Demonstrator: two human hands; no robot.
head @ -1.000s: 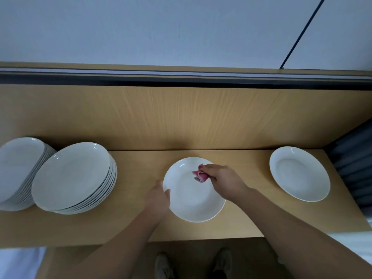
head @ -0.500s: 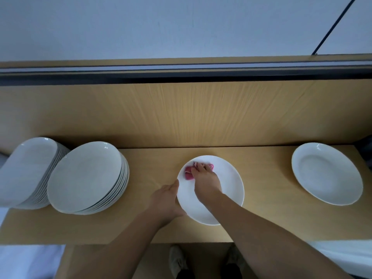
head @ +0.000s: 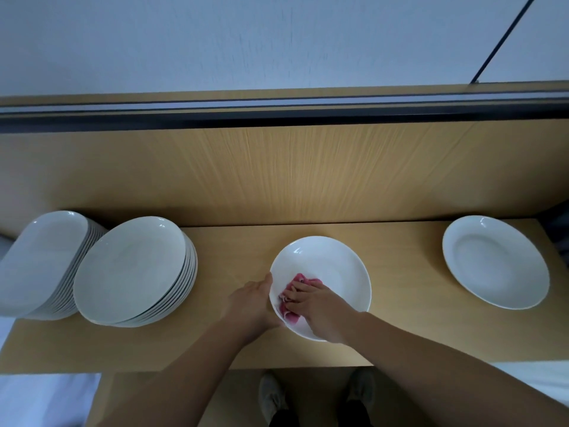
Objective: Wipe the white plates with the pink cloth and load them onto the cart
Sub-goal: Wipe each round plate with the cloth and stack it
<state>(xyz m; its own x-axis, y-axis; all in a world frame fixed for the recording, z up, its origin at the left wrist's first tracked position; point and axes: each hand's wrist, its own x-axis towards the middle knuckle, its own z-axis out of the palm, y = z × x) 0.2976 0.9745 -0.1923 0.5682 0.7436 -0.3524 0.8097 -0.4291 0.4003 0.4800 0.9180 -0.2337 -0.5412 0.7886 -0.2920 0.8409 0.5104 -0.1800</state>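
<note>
A white plate (head: 335,266) lies on the wooden shelf (head: 400,334) in front of me. My right hand (head: 317,309) presses the crumpled pink cloth (head: 291,303) against the plate's near left part, fingers curled over it. My left hand (head: 251,303) holds the plate's left rim, thumb on the edge. Two tall stacks of white plates stand at the left, one stack (head: 132,269) nearer the middle and another stack (head: 40,260) at the far left. A single white plate (head: 495,261) lies at the right.
A tall wooden back panel (head: 277,171) rises behind the shelf, with a dark rail along its top. My shoes (head: 271,396) show on the floor below the shelf's front edge. Bare wood lies between the wiped plate and the right plate.
My right hand has carried the pink cloth from the plate's far part down to its near left part. My left hand stays on the left rim. The view shifted slightly.
</note>
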